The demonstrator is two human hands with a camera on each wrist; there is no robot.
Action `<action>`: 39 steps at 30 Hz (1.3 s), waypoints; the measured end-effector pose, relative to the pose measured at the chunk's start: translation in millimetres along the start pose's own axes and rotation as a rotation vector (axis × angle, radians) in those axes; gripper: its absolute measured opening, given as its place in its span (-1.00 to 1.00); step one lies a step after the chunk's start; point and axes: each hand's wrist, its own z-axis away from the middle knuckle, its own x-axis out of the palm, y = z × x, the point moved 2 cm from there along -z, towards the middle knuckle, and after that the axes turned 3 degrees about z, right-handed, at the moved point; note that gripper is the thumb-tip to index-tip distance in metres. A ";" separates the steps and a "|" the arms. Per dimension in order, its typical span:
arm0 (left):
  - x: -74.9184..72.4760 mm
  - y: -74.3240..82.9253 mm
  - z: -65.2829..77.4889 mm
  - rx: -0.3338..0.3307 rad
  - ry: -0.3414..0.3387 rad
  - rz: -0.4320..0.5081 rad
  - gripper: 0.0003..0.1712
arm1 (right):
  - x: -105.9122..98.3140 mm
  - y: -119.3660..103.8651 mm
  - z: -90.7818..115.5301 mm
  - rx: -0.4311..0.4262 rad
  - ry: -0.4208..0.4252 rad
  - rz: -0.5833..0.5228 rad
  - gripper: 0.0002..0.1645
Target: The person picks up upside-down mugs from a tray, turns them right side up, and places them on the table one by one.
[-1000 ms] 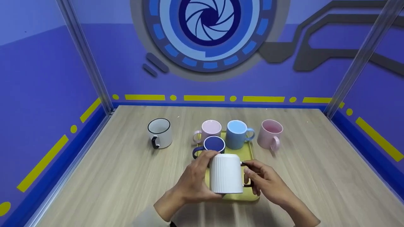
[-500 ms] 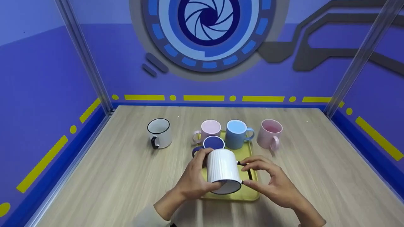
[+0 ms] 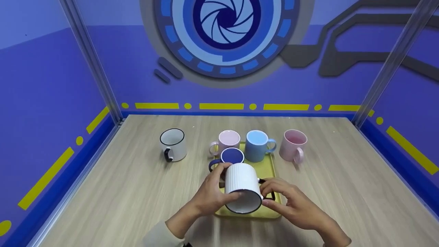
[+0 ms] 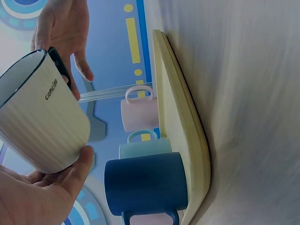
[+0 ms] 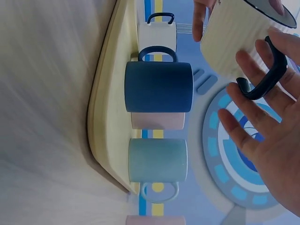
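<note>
The left hand [image 3: 210, 192] grips the white mug [image 3: 242, 180], which we see raised and tilted above the yellow tray [image 3: 265, 168]. The right hand [image 3: 291, 202] pinches its black handle [image 5: 276, 72] at three o'clock; the navy mug [image 3: 232, 155] stands toward eleven.

Blue-purple walls [image 3: 120, 65] — pale wood-grain tabletop [image 3: 130, 192]

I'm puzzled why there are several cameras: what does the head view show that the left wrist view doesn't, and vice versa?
Only the head view shows the standing white mug left of the yellow tray, and the inside of the navy mug. Only the left wrist view shows dark lettering on the raised white mug. Both show that raised mug, the tray, the navy mug and the light blue mug.
</note>
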 end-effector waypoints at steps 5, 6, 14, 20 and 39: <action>-0.4 -1.1 -2.2 -0.049 -0.035 0.044 -0.11 | 4.6 4.5 0.5 -0.074 0.007 0.022 -0.73; -0.2 -0.9 -2.8 -0.055 -0.039 0.054 -0.11 | 5.5 5.6 0.5 -0.103 0.020 0.031 -0.71; 0.2 1.8 -5.2 -0.136 -0.061 0.126 -0.11 | 7.4 6.9 -1.0 -0.138 0.120 0.035 -0.65; 0.4 2.4 -3.9 -0.133 -0.100 0.147 0.02 | 7.0 3.9 -1.3 -0.048 0.142 0.005 -0.67; 10.6 1.9 0.9 -0.074 -0.081 -0.003 0.24 | 10.0 6.6 -5.3 0.107 0.198 -0.165 -0.78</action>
